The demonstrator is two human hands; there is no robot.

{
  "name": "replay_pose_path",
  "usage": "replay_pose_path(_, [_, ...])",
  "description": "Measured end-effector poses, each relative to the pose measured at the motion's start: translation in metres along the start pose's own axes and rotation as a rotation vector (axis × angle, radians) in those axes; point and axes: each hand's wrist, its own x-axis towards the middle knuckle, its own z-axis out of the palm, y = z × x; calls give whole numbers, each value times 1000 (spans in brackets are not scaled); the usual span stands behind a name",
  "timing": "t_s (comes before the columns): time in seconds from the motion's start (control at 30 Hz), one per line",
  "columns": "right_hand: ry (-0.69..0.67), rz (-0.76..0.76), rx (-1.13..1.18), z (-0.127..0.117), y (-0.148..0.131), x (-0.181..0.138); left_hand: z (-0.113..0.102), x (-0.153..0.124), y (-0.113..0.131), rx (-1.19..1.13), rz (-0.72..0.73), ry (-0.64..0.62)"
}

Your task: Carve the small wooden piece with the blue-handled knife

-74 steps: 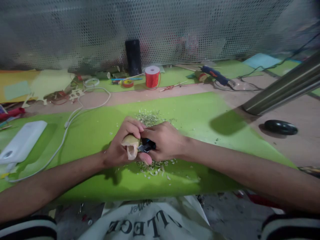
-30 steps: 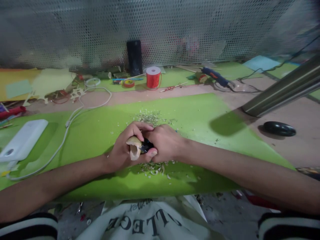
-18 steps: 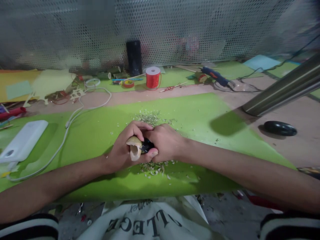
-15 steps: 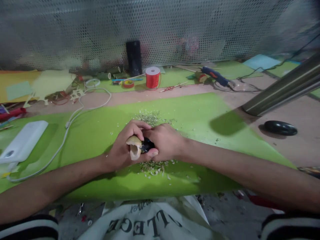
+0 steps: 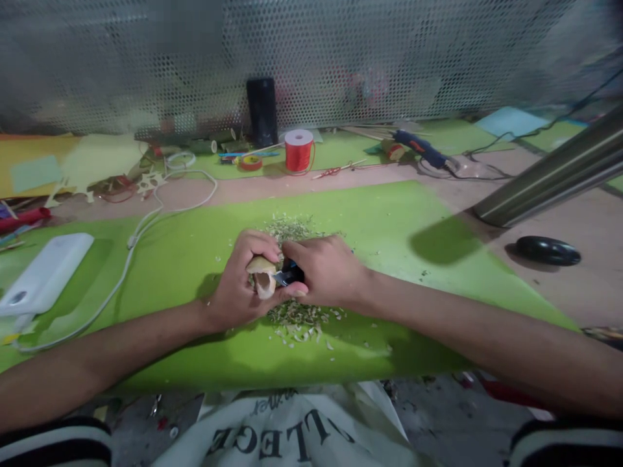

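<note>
My left hand [image 5: 238,279] is closed around a short hollow bamboo piece [image 5: 264,280], tan outside with a pale, jagged open end facing me. In my right hand [image 5: 328,269] is a dark-handled knife [image 5: 291,274], its handle mostly hidden by the fingers. The short blade points left and meets the bamboo's rim, though the exact contact is hard to make out. My left thumb reaches across under the knife to the right hand. Both hands are above the green mat [image 5: 185,350], over a heap of pale and green shavings [image 5: 299,321].
A white power bank [image 5: 48,272] with a white cable lies left. Along the back are a dark upright phone-like slab [image 5: 261,113], a spool of red cord [image 5: 298,152] and a blue glue gun [image 5: 421,149]. On the right are a metal post [image 5: 545,175] and a black oval object [image 5: 548,251].
My right hand has turned slightly and drawn a little to the right, showing more of the blade. My left fingers have shifted on the bamboo, which has tilted slightly.
</note>
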Motion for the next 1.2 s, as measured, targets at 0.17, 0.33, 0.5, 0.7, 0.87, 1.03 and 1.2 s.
replay_pose_path(0.17, [15, -63, 38, 1, 4, 1, 0, 0, -1, -25, -20, -63])
replay_pose_path(0.33, [20, -101, 83, 4, 6, 0, 0, 1, -3, -83, -17, -48])
replay_pose_path(0.5, [-7, -126, 94, 5, 5, 0, -1, 1, -6, -110, -12, -42])
replay_pose_path(0.7, [-43, -104, 91, 4, 4, 1, -2, 1, -3, -111, -7, -58])
replay_pose_path(0.87, [-75, -46, 65, 3, 1, 2, 1, 0, -1, -123, -13, -47])
replay_pose_path(1.03, [-73, -39, 52, -2, -1, 2, 6, -4, 3, -199, -61, -33])
replay_pose_path(1.2, [-85, -76, 43, -6, -1, 2, 5, -3, 7, -179, -49, -77])
